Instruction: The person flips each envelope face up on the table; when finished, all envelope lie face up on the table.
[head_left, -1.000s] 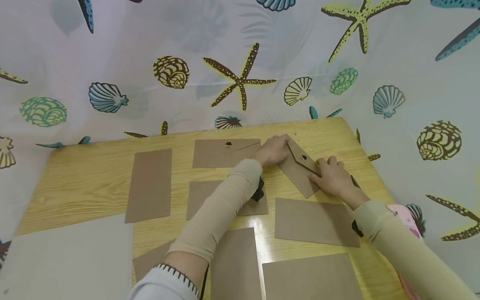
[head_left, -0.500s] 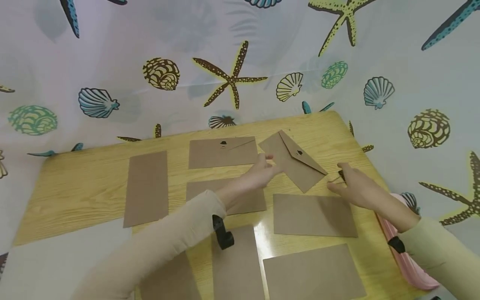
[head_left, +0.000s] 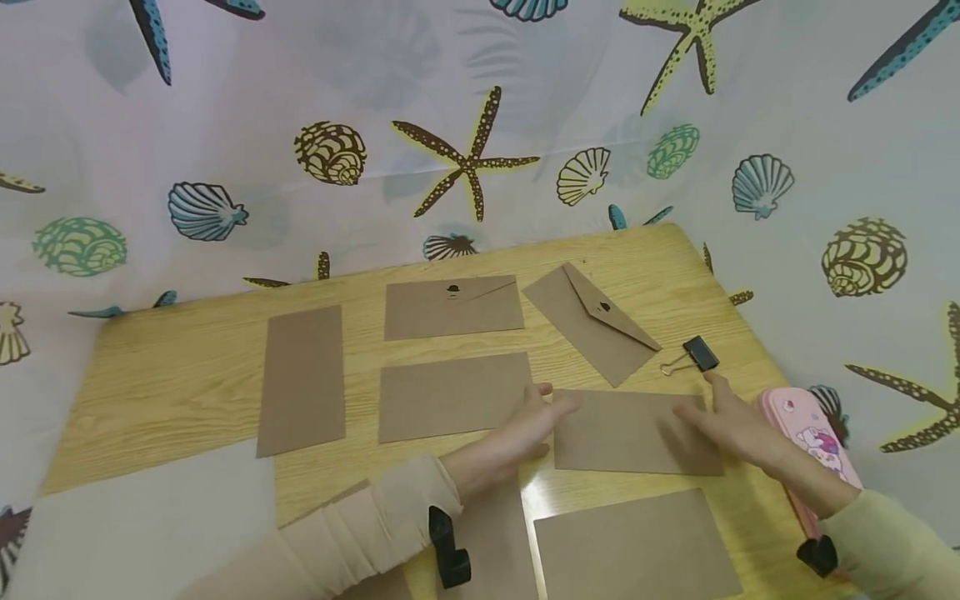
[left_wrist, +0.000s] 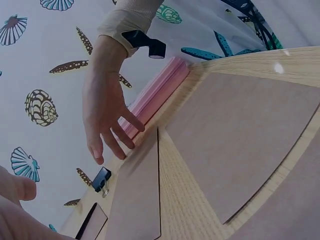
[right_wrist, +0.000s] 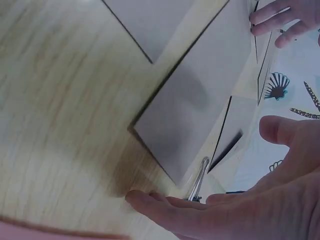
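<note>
A brown envelope (head_left: 630,437) lies flap-down on the wooden table between the two hands. My left hand (head_left: 521,429) hovers at its left end, fingers loose, holding nothing. Over its right end is my right hand (head_left: 738,425), fingers apart and relaxed; the right wrist view shows this right hand (right_wrist: 260,200) beside the envelope's corner. Behind lies a tilted envelope (head_left: 577,333) with its flap side up and a small dark hat print. A black binder clip (head_left: 700,354) rests just beyond my right fingers.
Other brown envelopes lie around: one flap-up (head_left: 420,312), one upright at left (head_left: 302,383), one in the middle (head_left: 442,400), one at front right (head_left: 637,546). A white sheet (head_left: 157,525) covers the front left. A pink case (head_left: 813,433) sits at the right edge.
Both hands have let go of the tilted envelope and drawn back toward the nearer one. The tilted envelope now lies flat, and the binder clip has come into full view.
</note>
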